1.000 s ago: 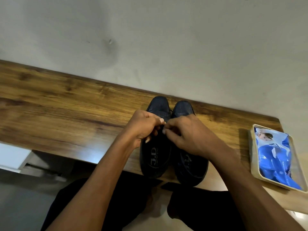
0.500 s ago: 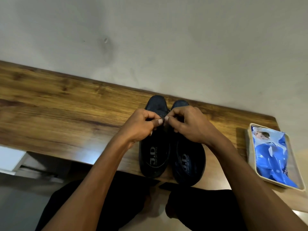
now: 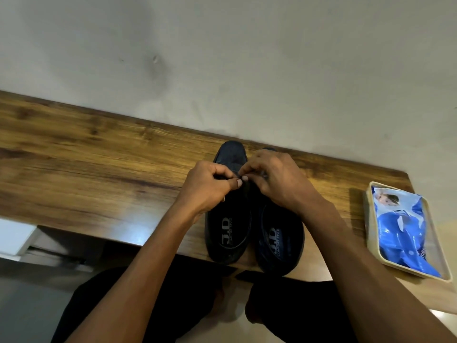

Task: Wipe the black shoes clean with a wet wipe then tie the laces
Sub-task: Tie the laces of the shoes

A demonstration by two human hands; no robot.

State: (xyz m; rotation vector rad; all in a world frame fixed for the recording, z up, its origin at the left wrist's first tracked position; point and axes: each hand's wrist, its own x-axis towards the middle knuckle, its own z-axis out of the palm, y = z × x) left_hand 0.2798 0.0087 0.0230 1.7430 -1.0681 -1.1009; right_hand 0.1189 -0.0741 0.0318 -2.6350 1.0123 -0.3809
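**Lace-tying in hand, wiping apparently done**

Black shoes (image 3: 228, 219) side by side at the near edge of the bench (image 3: 86, 169), toes to the wall. Left hand (image 3: 207, 189) and right hand (image 3: 279, 179) meeting over the left shoe's vamp, each grip curled and pinching the laces (image 3: 238, 175), barely visible. Wipes pack (image 3: 400, 233) in its tray (image 3: 368, 219), well apart on the right. Next, likely: pulling the knot snug with even tension, then on to the other shoe.

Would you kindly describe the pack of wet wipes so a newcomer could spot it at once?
Follow the wooden table to its right end, past the black shoes. There a cream tray holds the wipes pack, the only glossy blue thing there.
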